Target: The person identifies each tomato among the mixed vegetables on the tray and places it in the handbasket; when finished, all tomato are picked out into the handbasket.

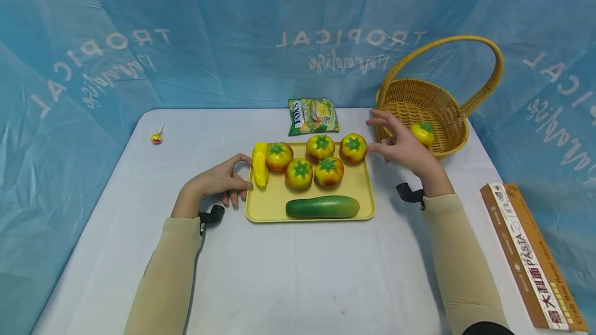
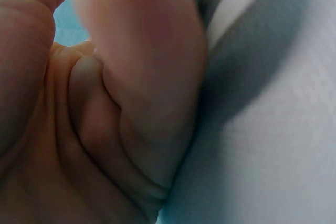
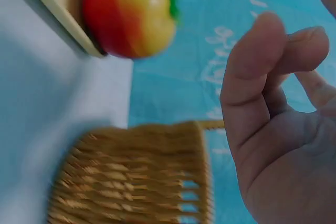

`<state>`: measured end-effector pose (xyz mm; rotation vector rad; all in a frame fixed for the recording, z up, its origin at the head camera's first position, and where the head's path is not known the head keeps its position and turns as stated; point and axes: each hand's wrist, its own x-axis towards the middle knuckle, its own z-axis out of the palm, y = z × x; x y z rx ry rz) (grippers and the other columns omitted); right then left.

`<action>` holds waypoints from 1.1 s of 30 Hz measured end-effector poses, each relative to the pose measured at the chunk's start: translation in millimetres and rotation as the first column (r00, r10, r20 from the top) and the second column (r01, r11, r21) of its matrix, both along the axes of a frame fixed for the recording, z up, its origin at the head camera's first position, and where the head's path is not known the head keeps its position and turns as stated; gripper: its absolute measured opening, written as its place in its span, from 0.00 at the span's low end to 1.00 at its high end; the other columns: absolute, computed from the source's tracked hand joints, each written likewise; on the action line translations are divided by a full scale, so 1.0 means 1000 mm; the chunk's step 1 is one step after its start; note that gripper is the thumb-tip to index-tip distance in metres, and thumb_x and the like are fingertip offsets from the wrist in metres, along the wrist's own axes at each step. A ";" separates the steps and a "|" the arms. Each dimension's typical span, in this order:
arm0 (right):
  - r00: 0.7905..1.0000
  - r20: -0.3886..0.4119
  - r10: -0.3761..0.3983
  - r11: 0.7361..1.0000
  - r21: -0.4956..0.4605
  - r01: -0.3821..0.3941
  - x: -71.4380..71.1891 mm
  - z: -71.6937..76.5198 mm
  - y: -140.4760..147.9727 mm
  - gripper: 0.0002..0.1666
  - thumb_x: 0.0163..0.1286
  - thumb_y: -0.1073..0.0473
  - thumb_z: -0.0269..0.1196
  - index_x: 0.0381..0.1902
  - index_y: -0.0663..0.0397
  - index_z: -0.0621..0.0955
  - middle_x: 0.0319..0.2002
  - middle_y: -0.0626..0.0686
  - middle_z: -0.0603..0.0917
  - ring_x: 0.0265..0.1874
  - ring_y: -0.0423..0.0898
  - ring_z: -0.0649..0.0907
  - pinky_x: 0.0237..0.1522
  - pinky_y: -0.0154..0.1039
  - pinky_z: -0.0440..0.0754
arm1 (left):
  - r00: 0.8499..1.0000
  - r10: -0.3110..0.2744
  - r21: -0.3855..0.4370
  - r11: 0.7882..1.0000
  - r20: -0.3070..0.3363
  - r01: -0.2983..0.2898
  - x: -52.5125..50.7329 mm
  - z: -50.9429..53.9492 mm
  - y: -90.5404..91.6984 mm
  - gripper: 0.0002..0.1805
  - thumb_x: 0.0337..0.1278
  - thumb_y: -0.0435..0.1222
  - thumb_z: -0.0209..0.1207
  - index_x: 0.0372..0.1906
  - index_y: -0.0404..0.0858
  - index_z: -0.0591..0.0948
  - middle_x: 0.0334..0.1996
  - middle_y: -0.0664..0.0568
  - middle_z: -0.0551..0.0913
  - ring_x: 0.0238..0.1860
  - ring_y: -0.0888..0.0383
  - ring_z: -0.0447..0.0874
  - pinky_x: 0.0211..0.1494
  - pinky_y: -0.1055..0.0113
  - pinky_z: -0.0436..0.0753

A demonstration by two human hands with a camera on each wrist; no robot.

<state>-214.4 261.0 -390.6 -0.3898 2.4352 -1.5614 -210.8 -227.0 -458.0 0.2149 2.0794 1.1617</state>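
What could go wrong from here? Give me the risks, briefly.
The fruit at the tray's far right corner sits close to the right hand; a bump might roll it off.

The left hand is at the tray's left edge, so a push could slide the tray and set the round fruits rolling.

The basket stands close beside the right hand and might get knocked.

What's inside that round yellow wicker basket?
One glossy, round yellow fruit with green leaves. The bare right hand hides part of the basket; anything under the fruit can't be seen.
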 end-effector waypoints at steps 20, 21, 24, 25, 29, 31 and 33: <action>0.996 0.074 0.042 0.995 0.086 -0.049 -0.019 -0.051 -0.007 0.57 0.69 0.54 0.75 0.85 0.30 0.55 0.84 0.59 0.58 0.52 0.60 0.77 0.36 0.40 0.77 | 1.000 0.001 -0.004 1.000 0.000 -0.001 0.000 0.003 0.002 0.37 0.70 0.44 0.67 0.72 0.49 0.58 0.29 0.45 0.89 0.18 0.54 0.86 0.23 0.63 0.86; 0.996 0.077 0.044 0.995 0.086 -0.050 -0.019 -0.053 -0.007 0.57 0.69 0.54 0.75 0.86 0.31 0.54 0.84 0.60 0.57 0.58 0.62 0.77 0.37 0.40 0.77 | 1.000 0.003 -0.007 1.000 0.000 -0.003 0.000 0.003 0.002 0.37 0.70 0.44 0.68 0.72 0.49 0.58 0.29 0.45 0.90 0.18 0.54 0.86 0.23 0.63 0.86; 0.995 0.084 0.046 0.995 0.088 -0.053 -0.021 -0.058 -0.006 0.58 0.69 0.53 0.75 0.86 0.33 0.53 0.84 0.62 0.55 0.66 0.65 0.74 0.38 0.41 0.80 | 1.000 0.003 -0.009 1.000 0.001 -0.003 0.000 0.003 0.002 0.37 0.70 0.44 0.68 0.72 0.49 0.58 0.29 0.45 0.90 0.18 0.54 0.86 0.23 0.63 0.87; 0.995 0.085 0.045 0.995 0.089 -0.053 -0.022 -0.059 -0.005 0.58 0.69 0.53 0.75 0.86 0.34 0.53 0.84 0.62 0.55 0.64 0.65 0.75 0.37 0.42 0.81 | 1.000 0.004 -0.009 1.000 0.002 -0.004 0.000 0.003 0.002 0.37 0.70 0.44 0.68 0.72 0.49 0.58 0.29 0.46 0.90 0.18 0.54 0.86 0.23 0.63 0.87; 0.994 0.100 0.042 0.995 0.086 -0.051 -0.024 -0.064 -0.005 0.58 0.70 0.53 0.75 0.86 0.35 0.53 0.84 0.62 0.55 0.41 0.61 0.79 0.31 0.44 0.83 | 1.000 0.004 -0.009 1.000 0.004 -0.004 0.000 0.002 0.001 0.37 0.70 0.45 0.68 0.72 0.49 0.58 0.29 0.45 0.90 0.18 0.54 0.86 0.24 0.63 0.87; 0.993 0.108 0.042 0.995 0.090 -0.052 -0.024 -0.065 -0.005 0.57 0.70 0.52 0.74 0.86 0.33 0.54 0.83 0.62 0.55 0.34 0.57 0.78 0.31 0.44 0.83 | 1.000 0.005 -0.008 1.000 0.009 -0.005 0.000 0.001 0.001 0.37 0.70 0.45 0.68 0.72 0.49 0.58 0.29 0.45 0.90 0.18 0.54 0.86 0.24 0.63 0.87; 0.993 0.113 0.042 0.994 0.098 -0.054 -0.023 -0.066 -0.005 0.57 0.70 0.50 0.74 0.86 0.31 0.54 0.83 0.63 0.56 0.31 0.55 0.77 0.31 0.44 0.83 | 1.000 0.007 -0.007 1.000 0.013 -0.007 0.000 0.000 0.001 0.37 0.70 0.45 0.68 0.72 0.49 0.58 0.29 0.45 0.90 0.18 0.54 0.86 0.24 0.63 0.86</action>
